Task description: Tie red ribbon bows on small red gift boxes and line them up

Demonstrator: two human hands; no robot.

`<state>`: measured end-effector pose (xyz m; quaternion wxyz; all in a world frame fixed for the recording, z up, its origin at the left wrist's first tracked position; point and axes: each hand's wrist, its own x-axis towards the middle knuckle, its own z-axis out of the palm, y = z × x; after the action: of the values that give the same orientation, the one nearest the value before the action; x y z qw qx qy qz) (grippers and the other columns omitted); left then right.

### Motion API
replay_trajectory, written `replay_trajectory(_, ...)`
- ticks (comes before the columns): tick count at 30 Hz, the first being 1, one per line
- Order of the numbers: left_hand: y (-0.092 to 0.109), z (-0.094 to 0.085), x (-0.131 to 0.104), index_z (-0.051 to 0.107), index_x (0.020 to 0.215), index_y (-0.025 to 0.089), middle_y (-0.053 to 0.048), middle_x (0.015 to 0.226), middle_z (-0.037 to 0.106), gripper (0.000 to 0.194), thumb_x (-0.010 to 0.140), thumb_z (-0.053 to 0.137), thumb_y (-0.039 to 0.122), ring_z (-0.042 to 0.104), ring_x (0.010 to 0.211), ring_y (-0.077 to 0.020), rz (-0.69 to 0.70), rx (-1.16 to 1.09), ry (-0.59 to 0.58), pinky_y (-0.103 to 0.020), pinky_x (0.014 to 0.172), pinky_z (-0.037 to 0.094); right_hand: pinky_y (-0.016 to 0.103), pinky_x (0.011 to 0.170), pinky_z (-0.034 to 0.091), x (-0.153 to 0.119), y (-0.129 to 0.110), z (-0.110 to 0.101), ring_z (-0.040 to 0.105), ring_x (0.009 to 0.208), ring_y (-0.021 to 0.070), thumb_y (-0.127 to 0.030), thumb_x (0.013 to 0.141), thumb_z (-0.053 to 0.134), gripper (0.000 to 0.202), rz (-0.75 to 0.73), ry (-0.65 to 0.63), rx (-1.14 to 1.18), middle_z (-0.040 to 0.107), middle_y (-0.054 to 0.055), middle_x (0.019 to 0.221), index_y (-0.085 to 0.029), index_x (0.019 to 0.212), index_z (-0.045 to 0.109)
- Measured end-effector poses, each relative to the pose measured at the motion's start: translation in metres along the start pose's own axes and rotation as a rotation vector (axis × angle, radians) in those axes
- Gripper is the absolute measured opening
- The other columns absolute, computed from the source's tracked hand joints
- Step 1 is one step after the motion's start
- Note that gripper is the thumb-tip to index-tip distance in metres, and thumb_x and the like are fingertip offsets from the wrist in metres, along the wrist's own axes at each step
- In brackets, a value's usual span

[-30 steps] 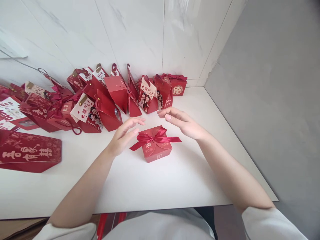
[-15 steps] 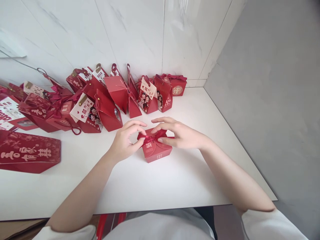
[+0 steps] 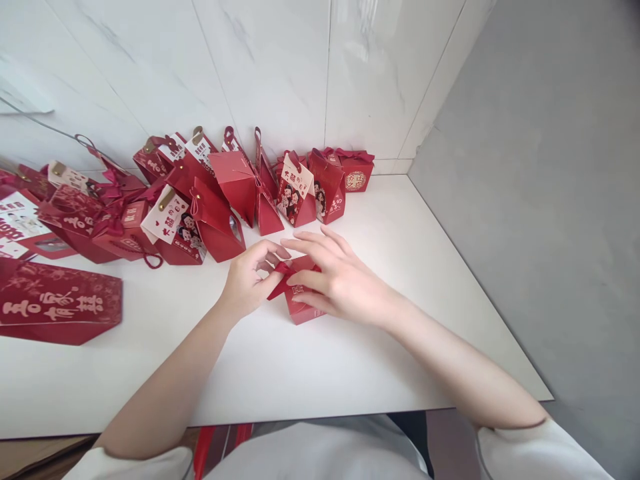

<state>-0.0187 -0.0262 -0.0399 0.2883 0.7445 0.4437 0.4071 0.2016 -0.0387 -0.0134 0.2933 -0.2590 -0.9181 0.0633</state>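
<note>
Marbled wall tiles (image 3: 280,73) back the white worktop (image 3: 430,253), both cut off at left. The right hand (image 3: 345,283) now covers more of the small red box (image 3: 303,312) on the worktop than half a second ago, its fingers (image 3: 311,249) apart. The left hand's (image 3: 245,283) fingers bend at the ribbon (image 3: 277,287); whether they pinch it, I cannot tell.

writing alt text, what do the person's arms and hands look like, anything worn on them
The left hand and right hand are bare, with no gloves, rings or bracelets showing. The sleeves are short, loose and pale grey-white.
</note>
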Motion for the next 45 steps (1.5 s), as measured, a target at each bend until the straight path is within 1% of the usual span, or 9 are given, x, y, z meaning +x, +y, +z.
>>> replay_trajectory(5,0.0,0.002,0.0,0.06,0.095,0.021,-0.001,0.09,0.067,0.014,0.082,0.057,0.015,0.067,0.081,-0.016,-0.087,-0.02,0.02,-0.027,0.068,0.055,0.066,0.12,0.011,0.001,-0.027,0.031,0.024,0.15,0.0363,-0.055,0.09,0.058,0.047,0.102,-0.032,-0.07,0.028,0.023,0.161,-0.013,0.107,0.068)
replay_trajectory(9,0.002,0.006,0.0,0.059,0.093,0.02,-0.001,0.09,0.066,0.013,0.082,0.055,0.015,0.066,0.081,-0.0159,-0.084,0.007,0.01,-0.026,0.067,0.053,0.061,0.121,0.019,-0.003,-0.037,0.048,0.029,0.149,0.0326,-0.019,0.092,0.052,0.019,0.191,0.006,-0.177,0.033,0.02,0.159,-0.013,0.102,0.067)
replay_trajectory(13,0.001,0.008,0.001,0.062,0.096,0.02,-0.004,0.099,0.066,0.017,0.081,0.057,0.015,0.065,0.083,-0.0157,-0.043,0.052,0.023,-0.026,0.067,0.053,0.054,0.117,0.033,-0.004,-0.037,0.052,0.042,0.139,0.0293,-0.006,0.092,0.042,0.028,0.212,0.089,-0.244,0.05,0.017,0.148,-0.015,0.097,0.068)
replay_trajectory(18,-0.001,0.008,0.001,0.066,0.097,0.021,-0.003,0.103,0.067,0.017,0.081,0.059,0.019,0.061,0.073,-0.0124,-0.091,0.054,0.002,-0.025,0.062,0.05,0.053,0.111,0.04,-0.006,-0.053,0.034,0.059,0.111,0.0286,-0.007,0.089,0.047,0.025,0.108,-0.024,-0.324,0.064,0.016,0.123,-0.016,0.089,0.07)
replay_trajectory(21,-0.002,0.008,0.001,0.066,0.095,0.021,-0.004,0.102,0.068,0.013,0.084,0.06,0.023,0.061,0.073,-0.013,-0.126,0.027,-0.005,-0.026,0.062,0.05,0.055,0.113,0.04,-0.009,-0.066,0.029,0.056,0.118,0.0333,-0.01,0.09,0.047,0.027,0.061,-0.073,-0.396,0.062,0.019,0.125,-0.012,0.086,0.073)
replay_trajectory(26,-0.005,0.007,0.002,0.066,0.094,0.02,-0.004,0.102,0.068,0.011,0.084,0.061,0.023,0.062,0.076,-0.0139,-0.102,0.054,-0.006,-0.027,0.066,0.051,0.06,0.119,0.032,-0.009,-0.064,0.034,0.048,0.132,0.0351,-0.009,0.093,0.041,0.036,0.057,-0.149,-0.451,0.055,0.022,0.138,-0.002,0.114,0.07)
replay_trajectory(32,-0.01,0.003,0.004,0.066,0.095,0.02,-0.004,0.099,0.07,0.012,0.085,0.061,0.027,0.065,0.08,-0.0159,-0.135,0.062,0.028,-0.028,0.069,0.052,0.06,0.118,0.032,-0.011,-0.055,0.001,0.041,0.141,0.0349,-0.027,0.096,0.053,0.045,0.124,-0.327,-0.188,0.051,0.023,0.145,-0.001,0.132,0.056)
replay_trajectory(38,-0.015,0.002,0.006,0.067,0.094,0.021,-0.003,0.096,0.072,0.012,0.085,0.06,0.024,0.066,0.078,-0.0154,-0.15,0.1,0.069,-0.027,0.068,0.052,0.049,0.102,0.05,-0.019,-0.044,-0.049,0.06,0.118,0.0318,-0.028,0.088,0.065,0.039,0.163,-0.485,0.117,0.061,0.016,0.132,-0.013,0.125,0.063)
replay_trajectory(45,-0.008,0.001,0.005,0.066,0.096,0.021,-0.003,0.104,0.069,0.018,0.082,0.057,0.014,0.064,0.095,-0.0175,-0.019,0.131,0.063,-0.029,0.078,0.053,0.044,0.096,0.051,-0.017,-0.036,-0.052,0.062,0.115,0.0292,-0.028,0.087,0.066,0.045,0.187,-0.533,0.202,0.062,0.011,0.133,-0.018,0.131,0.062)
